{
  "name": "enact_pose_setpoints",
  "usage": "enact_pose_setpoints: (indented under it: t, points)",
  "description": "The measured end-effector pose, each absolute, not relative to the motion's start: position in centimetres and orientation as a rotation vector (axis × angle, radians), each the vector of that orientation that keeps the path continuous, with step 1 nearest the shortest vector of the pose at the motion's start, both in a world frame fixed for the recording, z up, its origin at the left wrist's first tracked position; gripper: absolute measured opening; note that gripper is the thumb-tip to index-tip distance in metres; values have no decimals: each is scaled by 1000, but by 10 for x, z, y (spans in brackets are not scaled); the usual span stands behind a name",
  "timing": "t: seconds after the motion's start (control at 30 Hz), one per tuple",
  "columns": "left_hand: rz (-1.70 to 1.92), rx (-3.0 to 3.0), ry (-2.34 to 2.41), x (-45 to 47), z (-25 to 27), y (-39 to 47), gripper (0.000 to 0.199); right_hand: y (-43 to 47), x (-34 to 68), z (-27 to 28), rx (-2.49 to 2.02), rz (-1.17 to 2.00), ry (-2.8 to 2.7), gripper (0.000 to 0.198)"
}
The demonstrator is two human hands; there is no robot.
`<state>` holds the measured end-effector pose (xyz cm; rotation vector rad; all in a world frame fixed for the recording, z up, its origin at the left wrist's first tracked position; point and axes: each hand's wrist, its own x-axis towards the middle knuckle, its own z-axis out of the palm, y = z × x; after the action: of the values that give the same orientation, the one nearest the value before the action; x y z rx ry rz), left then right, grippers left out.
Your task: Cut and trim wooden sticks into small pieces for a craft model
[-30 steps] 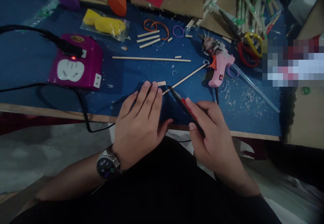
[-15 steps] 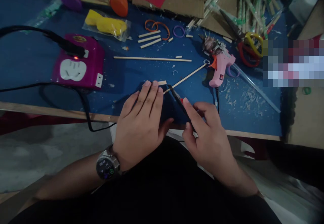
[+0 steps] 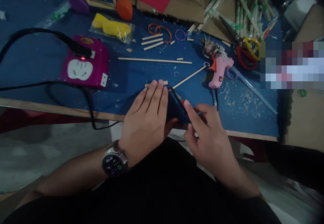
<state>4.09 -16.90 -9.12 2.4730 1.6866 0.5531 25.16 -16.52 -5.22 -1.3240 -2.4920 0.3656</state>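
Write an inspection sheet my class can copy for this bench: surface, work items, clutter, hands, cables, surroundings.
Surface: blue tabletop, littered with pale scraps.
Work items: cutter, its tip beside an angled stick; short wooden piece.
Clutter: glue gun, scissors, bagged yellow pieces.
Hands: left hand flat, fingers over the short wooden piece; right hand grips the cutter.
Cables: black plug in the magenta power block; loose cable over the near edge.
Surroundings: cardboard at right.

On the table (image 3: 243, 124), a long stick (image 3: 155, 60) is flanked by a power box (image 3: 86, 63) on the left and a glue gun (image 3: 220, 69) on the right. Three short sticks (image 3: 152, 41) are laid behind the long stick; before it, a cutter (image 3: 179, 99) is held in the right hand (image 3: 210, 134), right of the left hand (image 3: 148, 122).
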Motion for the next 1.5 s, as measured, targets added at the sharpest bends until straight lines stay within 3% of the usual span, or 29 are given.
enact_pose_setpoints:
  t: [1.5]
  points:
    - [544, 2566, 1667, 40, -96, -164, 81, -157, 246, -53, -1333, 273, -2516, 62]
